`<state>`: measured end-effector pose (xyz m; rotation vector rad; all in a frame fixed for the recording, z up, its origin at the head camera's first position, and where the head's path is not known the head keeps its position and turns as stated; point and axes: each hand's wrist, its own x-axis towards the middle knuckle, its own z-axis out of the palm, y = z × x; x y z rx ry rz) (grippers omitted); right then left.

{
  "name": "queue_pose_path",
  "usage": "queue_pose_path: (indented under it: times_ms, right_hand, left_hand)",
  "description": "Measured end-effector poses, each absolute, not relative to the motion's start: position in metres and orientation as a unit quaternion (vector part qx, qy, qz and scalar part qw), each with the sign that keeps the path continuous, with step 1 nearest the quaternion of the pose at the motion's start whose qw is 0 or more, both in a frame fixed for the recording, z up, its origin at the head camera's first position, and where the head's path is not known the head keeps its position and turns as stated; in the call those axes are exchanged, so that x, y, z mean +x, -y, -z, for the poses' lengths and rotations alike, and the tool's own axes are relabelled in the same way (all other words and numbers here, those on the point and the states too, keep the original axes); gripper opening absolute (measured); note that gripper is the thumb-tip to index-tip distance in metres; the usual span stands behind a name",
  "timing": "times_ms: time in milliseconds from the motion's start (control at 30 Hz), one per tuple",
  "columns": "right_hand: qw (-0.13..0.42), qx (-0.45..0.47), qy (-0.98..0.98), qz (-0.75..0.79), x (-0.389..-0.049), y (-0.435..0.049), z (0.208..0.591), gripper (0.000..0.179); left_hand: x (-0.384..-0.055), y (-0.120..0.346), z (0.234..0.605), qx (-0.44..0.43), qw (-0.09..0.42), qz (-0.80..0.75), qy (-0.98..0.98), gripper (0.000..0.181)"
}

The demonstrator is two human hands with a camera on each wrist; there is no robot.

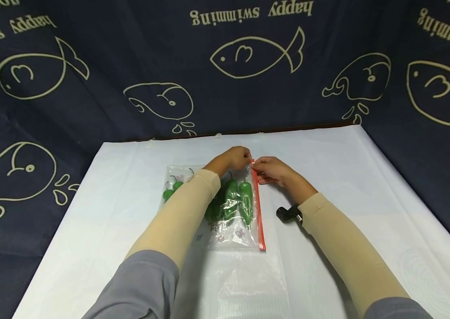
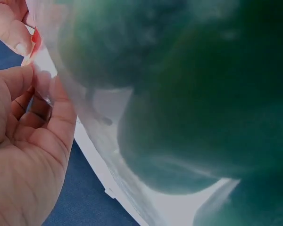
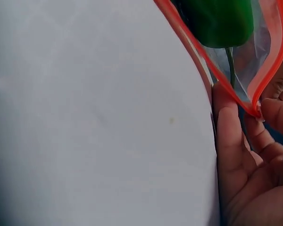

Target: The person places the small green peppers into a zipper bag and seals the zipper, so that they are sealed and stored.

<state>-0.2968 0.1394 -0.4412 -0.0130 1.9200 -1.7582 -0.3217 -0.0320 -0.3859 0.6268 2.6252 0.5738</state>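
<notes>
A clear zip bag (image 1: 226, 239) lies on the table with several green peppers (image 1: 245, 201) inside. Along its right side runs a red zip strip (image 1: 261, 226). My left hand (image 1: 236, 157) reaches across the bag and pinches its far right corner by the strip's end. Thumb and fingers of my right hand (image 1: 274, 171) pinch the far end of the same strip. Close up in the right wrist view, the two red edges (image 3: 273, 61) stand apart and meet at the fingertips. Peppers seen through the plastic fill much of the left wrist view.
The table has a white cover (image 1: 328, 177). Dark cloth (image 1: 149, 44) with fish drawings hangs behind and at both sides. A small black object (image 1: 287, 214) shows by my right wrist. The far table edge (image 1: 308, 129) lies beyond the hands.
</notes>
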Motion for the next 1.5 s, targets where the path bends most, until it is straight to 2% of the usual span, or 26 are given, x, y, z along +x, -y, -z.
queue_pose_path:
  times_ms: [467, 667, 1067, 1500]
  right_hand:
    - [0.252, 0.002, -0.72, 0.647, -0.287, -0.135, 0.432, 0.014]
    - [0.262, -0.004, -0.72, 0.643, -0.278, -0.134, 0.434, 0.015]
    - [0.25, -0.025, -0.733, 0.632, -0.248, -0.135, 0.432, 0.016]
    - [0.259, -0.073, -0.755, 0.598, -0.207, -0.134, 0.428, 0.015]
  left_hand:
    - [-0.322, 0.029, 0.386, 0.229, 0.183, -0.179, -0.939, 0.021]
    - [-0.321, 0.028, 0.385, 0.211, 0.163, -0.169, -0.949, 0.023]
    - [-0.32, 0.026, 0.382, 0.214, 0.16, -0.179, -0.947, 0.02]
    - [-0.322, 0.036, 0.378, 0.174, 0.135, -0.191, -0.957, 0.021]
